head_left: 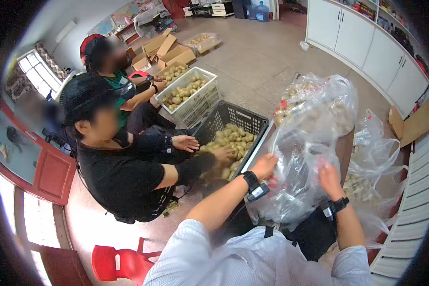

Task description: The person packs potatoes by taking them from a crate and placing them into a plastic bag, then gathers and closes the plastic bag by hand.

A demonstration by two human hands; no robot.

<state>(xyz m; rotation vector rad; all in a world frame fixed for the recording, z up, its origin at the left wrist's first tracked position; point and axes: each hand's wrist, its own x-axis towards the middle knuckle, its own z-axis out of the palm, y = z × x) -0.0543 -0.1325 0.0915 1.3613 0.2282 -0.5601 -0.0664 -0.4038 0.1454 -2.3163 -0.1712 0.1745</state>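
My left hand (265, 168) grips one side of a clear plastic bag (291, 198), its fingers closed on the film. On the other side, my right hand (330, 177) pinches the same bag. The bag hangs loose and crumpled between them above my lap, and it looks empty. Just beyond it, filled clear bags (338, 112) of round, brownish-green produce rest on a low bench (345, 148). To the left of my left hand stands a black crate (245, 114) of the same produce, whose exact kind I cannot tell. Each wrist wears a black strap with a small device.
A co-worker in black (114, 176) reaches into the black crate. Behind sits another person in green (113, 83) beside a white crate (200, 102). More clear bags (369, 143) lie at my right by a white radiator (410, 200). A red chair (128, 262) stands lower left.
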